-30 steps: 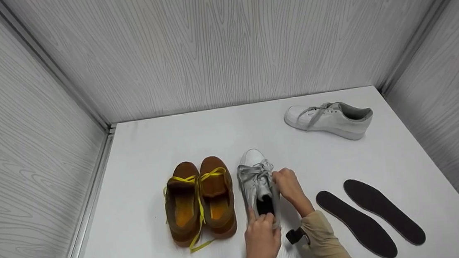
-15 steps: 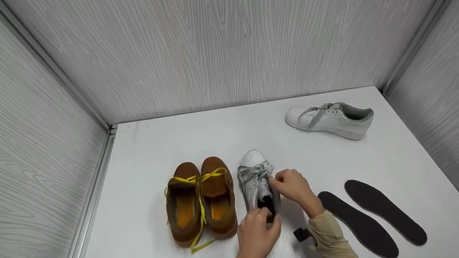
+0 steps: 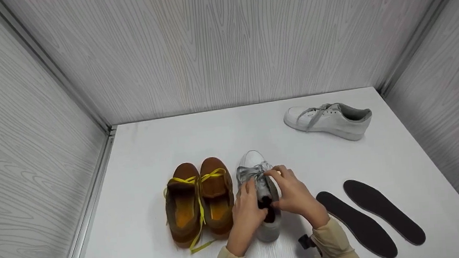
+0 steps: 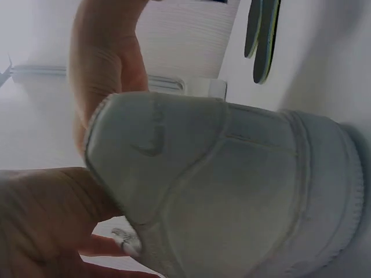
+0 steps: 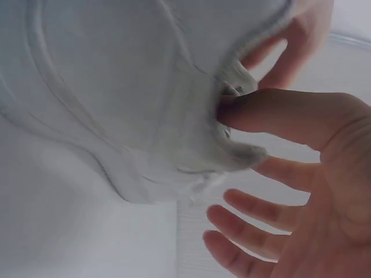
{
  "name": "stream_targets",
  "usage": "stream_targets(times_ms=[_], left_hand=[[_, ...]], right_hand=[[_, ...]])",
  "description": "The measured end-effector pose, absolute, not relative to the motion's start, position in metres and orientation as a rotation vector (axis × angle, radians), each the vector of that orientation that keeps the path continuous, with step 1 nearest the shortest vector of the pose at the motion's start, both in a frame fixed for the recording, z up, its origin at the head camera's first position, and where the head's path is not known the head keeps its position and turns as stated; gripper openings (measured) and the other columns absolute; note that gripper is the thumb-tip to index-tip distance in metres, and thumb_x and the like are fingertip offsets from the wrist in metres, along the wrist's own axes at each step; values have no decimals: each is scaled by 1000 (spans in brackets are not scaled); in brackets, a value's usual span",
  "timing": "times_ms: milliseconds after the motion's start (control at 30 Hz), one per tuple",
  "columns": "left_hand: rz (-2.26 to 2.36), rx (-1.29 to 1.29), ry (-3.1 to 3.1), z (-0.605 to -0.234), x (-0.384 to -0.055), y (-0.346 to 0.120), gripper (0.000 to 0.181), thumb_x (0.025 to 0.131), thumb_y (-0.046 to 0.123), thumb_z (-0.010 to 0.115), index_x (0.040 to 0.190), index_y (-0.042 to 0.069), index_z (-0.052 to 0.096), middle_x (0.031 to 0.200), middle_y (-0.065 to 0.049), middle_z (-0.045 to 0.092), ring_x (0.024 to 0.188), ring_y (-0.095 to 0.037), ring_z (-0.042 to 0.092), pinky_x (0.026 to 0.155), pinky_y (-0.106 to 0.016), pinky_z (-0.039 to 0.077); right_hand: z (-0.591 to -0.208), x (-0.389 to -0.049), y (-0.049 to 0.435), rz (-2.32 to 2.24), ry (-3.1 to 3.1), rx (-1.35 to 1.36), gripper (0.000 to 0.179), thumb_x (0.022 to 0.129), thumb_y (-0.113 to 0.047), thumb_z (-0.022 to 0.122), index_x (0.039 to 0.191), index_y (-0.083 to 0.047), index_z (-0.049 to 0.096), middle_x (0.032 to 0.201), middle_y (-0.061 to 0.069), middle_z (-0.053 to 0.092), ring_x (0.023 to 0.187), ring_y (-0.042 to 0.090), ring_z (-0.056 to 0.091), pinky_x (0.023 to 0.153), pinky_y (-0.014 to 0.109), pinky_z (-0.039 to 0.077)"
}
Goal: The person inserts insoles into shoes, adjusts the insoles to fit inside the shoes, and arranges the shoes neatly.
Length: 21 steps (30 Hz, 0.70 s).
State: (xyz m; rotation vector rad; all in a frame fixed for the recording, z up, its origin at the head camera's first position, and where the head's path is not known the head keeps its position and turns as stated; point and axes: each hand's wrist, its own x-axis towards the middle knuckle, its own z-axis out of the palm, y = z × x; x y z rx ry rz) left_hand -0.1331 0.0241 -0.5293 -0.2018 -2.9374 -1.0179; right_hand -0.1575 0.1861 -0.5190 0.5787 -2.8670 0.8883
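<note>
A white sneaker (image 3: 252,159) with grey laces (image 3: 249,172) lies toe away, between both hands. My left hand (image 3: 246,212) holds its left side, fingers along the collar and thumb at the dark shoe opening (image 3: 268,215). From the right, my right hand (image 3: 296,193) has its thumb in the opening and its index finger by the laces, around the tongue (image 5: 246,155). Its other fingers spread loosely in the right wrist view. The sneaker's heel (image 4: 232,185) fills the left wrist view and hides part of the fingers.
Two brown shoes (image 3: 212,163) with yellow laces stand close on the left. Two dark insoles (image 3: 360,227) lie at the right. The other white sneaker (image 3: 328,120) rests at the back right. Grey wood-grain panels (image 3: 222,42) enclose the white table (image 3: 140,153).
My left hand has moved from the sneaker's heel forward to its left collar. My right hand has shifted from the outer right side in over the opening and laces.
</note>
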Motion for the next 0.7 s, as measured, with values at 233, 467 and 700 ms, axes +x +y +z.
stream_targets(times_ms=[233,467,700], left_hand=[[-940,-207,-2890,-546,-143,30,75,73,4,82,140,6,46,132,-19,52,103,-41,60,77,-53,52],[-856,-231,-2807,-549,-149,27,60,75,7,79,130,8,56,119,-14,63,93,-36,65,67,-51,53],[-856,-248,-2748,-550,-150,31,56,73,11,81,125,6,60,114,-13,64,88,-34,66,68,-48,54]], right_hand=[[-542,-158,174,835,-2844,511,78,64,-6,87,134,-14,55,131,13,47,107,35,51,65,48,51],[-549,-163,173,886,-2700,469,53,71,-6,80,121,-15,65,117,8,57,101,31,56,66,51,52],[-547,-168,174,922,-2608,437,36,72,-8,79,107,-14,70,104,5,62,89,25,62,65,46,52]])
